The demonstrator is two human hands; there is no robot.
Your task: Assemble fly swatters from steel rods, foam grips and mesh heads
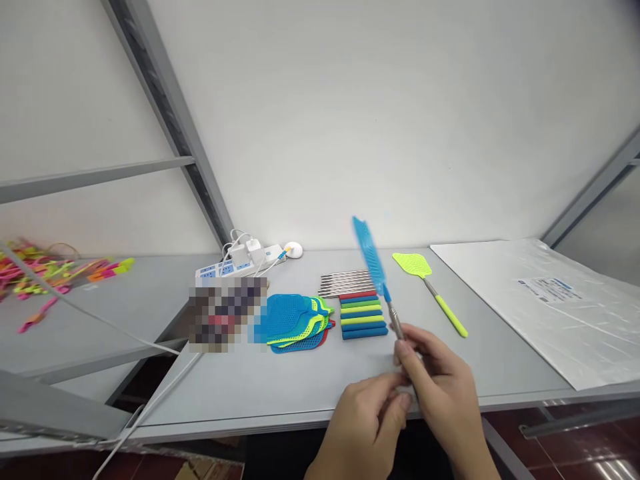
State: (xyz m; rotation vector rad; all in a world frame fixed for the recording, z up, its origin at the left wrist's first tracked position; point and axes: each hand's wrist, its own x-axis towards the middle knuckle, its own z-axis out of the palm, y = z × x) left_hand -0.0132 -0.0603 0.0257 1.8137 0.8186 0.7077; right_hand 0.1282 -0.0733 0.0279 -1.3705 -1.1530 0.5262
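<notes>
The grip of the right hand [443, 383] pinches the silver metal rod [395, 323] of a blue perforated plastic swatter [371, 260], raised above the grey tabletop [270, 393]; the left hand [364, 427] curls near its lower end, whether pinching I cannot tell; a flat white plastic-wrapped package [500, 283] at right bears a printed label [549, 289], its writing too small to read.

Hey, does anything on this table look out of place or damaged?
Nothing looks spilled or plainly damaged. The flyswatter heads lie in an uneven fan, unlike the neat row of colored tubes beside them. A white cord trails past the front-left corner of the table. A pixelated patch can't be judged.
</notes>
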